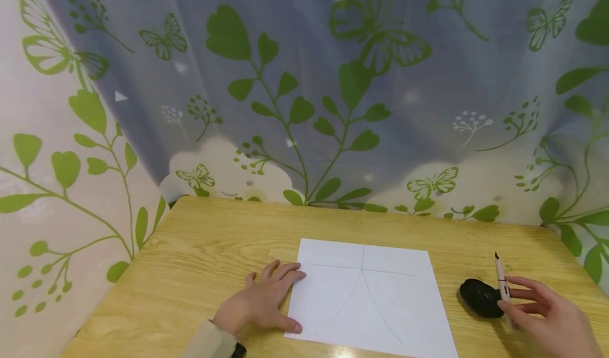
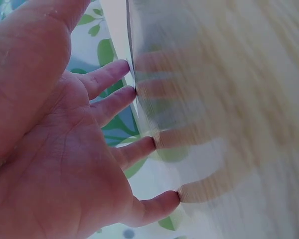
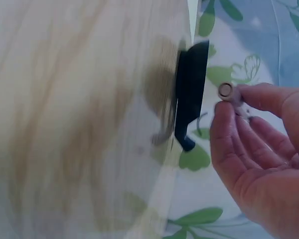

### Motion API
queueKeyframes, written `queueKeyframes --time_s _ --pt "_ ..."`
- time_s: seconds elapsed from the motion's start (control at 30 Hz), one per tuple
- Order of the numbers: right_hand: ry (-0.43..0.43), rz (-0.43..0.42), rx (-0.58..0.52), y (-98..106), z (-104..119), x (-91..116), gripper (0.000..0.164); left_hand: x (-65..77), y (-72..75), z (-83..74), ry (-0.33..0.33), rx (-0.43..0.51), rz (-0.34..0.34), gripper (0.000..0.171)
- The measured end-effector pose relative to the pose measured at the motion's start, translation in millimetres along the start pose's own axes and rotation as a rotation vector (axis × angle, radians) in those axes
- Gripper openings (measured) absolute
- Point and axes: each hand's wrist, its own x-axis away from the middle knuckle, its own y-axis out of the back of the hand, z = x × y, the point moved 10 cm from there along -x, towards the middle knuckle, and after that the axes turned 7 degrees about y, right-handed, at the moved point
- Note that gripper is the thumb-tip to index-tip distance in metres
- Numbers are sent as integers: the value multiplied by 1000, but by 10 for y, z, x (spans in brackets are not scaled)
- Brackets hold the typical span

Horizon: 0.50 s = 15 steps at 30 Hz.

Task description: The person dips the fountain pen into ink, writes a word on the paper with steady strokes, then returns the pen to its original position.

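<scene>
On the table lies a white sheet of paper [image 1: 380, 305] bearing thin drawn lines: one across, a short upright one, and two curves spreading downward. My left hand [image 1: 266, 299] is at the sheet's left edge, fingers spread, with thumb and fingertips touching the paper and tabletop. In the left wrist view, the left hand [image 2: 65, 149] shows its palm and fingertips down on the surface. A pale pen [image 1: 501, 278] with a dark tip pointing up is pinched between the thumb and fingers of my right hand [image 1: 552, 313]. The right wrist view shows the pen's round end [image 3: 225, 90].
A black rounded object [image 1: 480, 297] with a short narrow end sits on the table, right of the paper and beside the pen. The wooden table [image 1: 214, 241] ends at a curtain [image 1: 304, 93] printed with green leaves and butterflies, at the back and sides.
</scene>
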Motion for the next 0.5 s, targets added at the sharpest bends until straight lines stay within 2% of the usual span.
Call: queueKeyframes --time_s 0.2,0.5 --pt "-68 76 -3 -37 -224 -12 56 19 -7 -5 -8 27 -1 100" --pt "-107 255 58 -183 -356 -32 56 11 -29 59 2 46 11 103"
